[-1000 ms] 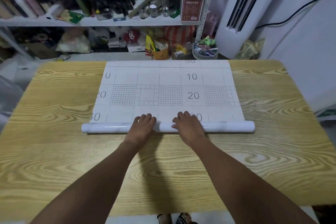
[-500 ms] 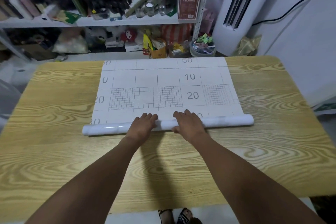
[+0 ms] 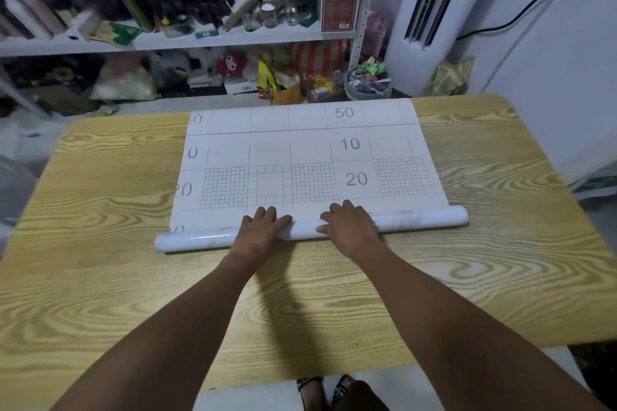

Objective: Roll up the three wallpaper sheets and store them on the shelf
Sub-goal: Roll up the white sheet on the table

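A white wallpaper sheet (image 3: 300, 150) lies face down on the wooden table (image 3: 100, 243), its gridded backing with grey numbers showing. Its near end is wound into a glossy marble-patterned roll (image 3: 197, 240) that runs across the table, slightly slanted with the right end farther away. My left hand (image 3: 262, 232) and my right hand (image 3: 349, 227) rest palm down on the middle of the roll, fingers spread over its top. The far edge of the sheet reaches the table's back edge. Only this one sheet is visible.
A white metal shelf (image 3: 200, 40) crowded with bottles, jars and a red-brown box (image 3: 339, 7) stands behind the table. Bags, toys and a bucket of wrappers (image 3: 367, 83) sit lower down. A tall white air conditioner (image 3: 430, 10) stands at the right.
The roll has moved away from me over the sheet, covering the row of 30 numbers. Both hands travelled forward with it, and its right end has swung farther ahead.
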